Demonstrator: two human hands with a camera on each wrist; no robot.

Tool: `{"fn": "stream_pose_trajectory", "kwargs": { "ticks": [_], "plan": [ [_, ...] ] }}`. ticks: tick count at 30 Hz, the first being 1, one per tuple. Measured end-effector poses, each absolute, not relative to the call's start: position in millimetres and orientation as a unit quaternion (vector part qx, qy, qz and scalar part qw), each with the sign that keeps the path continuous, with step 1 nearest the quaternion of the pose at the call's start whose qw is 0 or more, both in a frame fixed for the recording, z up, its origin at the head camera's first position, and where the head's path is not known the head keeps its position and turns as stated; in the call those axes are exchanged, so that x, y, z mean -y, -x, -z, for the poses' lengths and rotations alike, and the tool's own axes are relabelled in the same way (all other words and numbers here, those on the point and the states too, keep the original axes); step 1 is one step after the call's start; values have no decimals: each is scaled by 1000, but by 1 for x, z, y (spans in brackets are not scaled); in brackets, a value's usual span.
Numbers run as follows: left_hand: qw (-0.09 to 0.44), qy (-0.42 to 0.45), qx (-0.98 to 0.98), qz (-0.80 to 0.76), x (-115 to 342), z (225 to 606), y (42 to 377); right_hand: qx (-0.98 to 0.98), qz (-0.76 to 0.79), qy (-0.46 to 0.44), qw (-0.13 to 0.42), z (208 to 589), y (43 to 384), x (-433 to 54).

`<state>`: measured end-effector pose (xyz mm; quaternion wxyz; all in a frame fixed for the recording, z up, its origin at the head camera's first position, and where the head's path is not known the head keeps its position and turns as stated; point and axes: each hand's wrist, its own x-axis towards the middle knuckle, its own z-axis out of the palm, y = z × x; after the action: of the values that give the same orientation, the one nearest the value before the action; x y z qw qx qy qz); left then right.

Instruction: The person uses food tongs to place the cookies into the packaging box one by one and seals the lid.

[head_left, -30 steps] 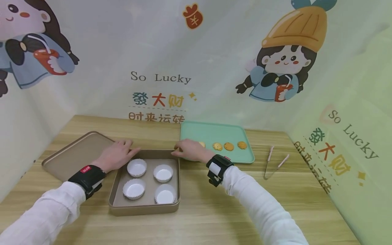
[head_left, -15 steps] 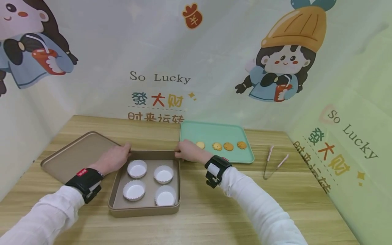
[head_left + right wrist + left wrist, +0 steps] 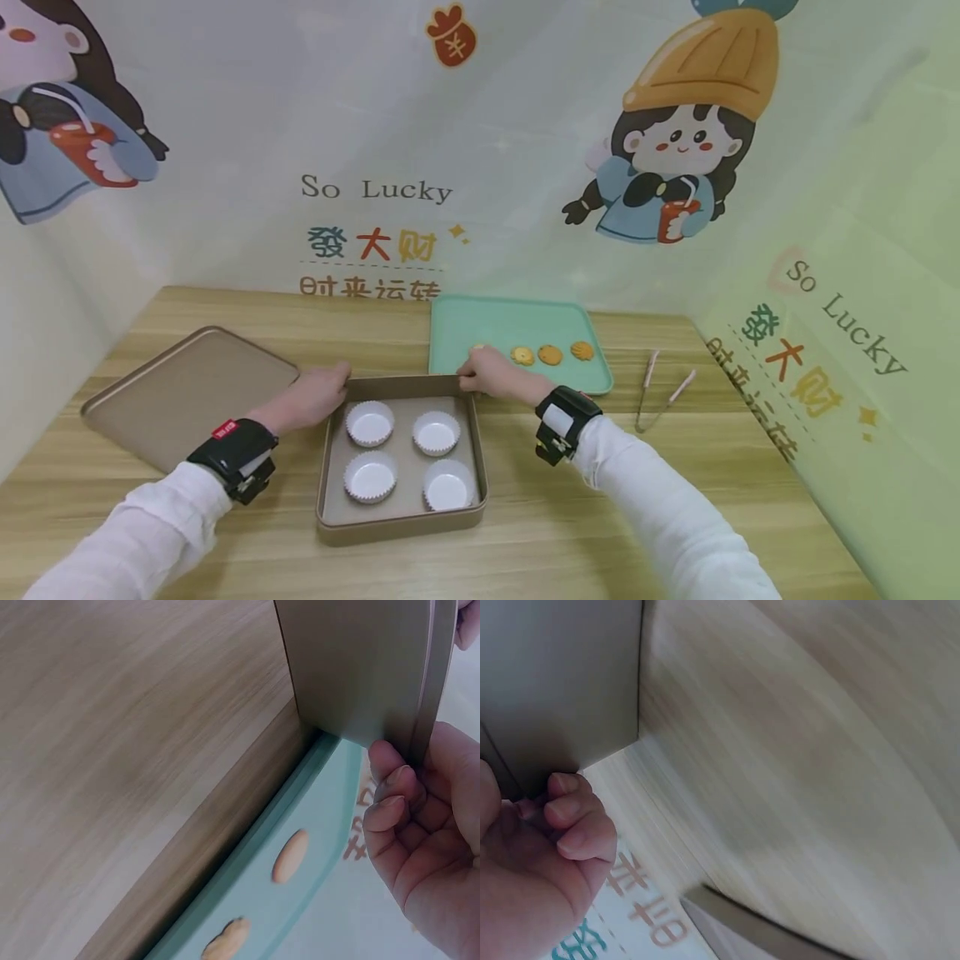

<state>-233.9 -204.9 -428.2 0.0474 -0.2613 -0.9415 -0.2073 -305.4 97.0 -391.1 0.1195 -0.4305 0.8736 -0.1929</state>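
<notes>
A square bronze baking pan sits on the wooden table with several white fluted paper cups inside. My left hand grips its far left corner, fingers curled at the rim. At the far right corner, my right hand pinches the rim; in the right wrist view its curled fingers meet the edge of the pan wall. The left wrist view shows the curled left hand at the pan's corner, part of its grip hidden.
Left of the pan lies a flat bronze lid. A mint green tray with several cookies lies behind my right hand, close to the pan. Pink-tipped metal tongs rest farther right. A printed backdrop rises behind the table.
The pan has shifted right, away from the lid and slightly turned, with both hands moving along. My left fingers, spread a second ago, have curled onto the rim. The view has turned slightly right.
</notes>
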Motion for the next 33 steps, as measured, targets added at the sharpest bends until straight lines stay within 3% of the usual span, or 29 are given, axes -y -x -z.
{"fn": "stream_pose_trajectory", "kwargs": {
  "ticks": [19, 33],
  "plan": [
    [14, 249, 940, 234, 133, 429, 257, -887, 222, 392, 107, 395, 305, -174],
    [-10, 228, 937, 263, 119, 430, 263, -888, 232, 386, 97, 396, 305, -188]
  ]
}}
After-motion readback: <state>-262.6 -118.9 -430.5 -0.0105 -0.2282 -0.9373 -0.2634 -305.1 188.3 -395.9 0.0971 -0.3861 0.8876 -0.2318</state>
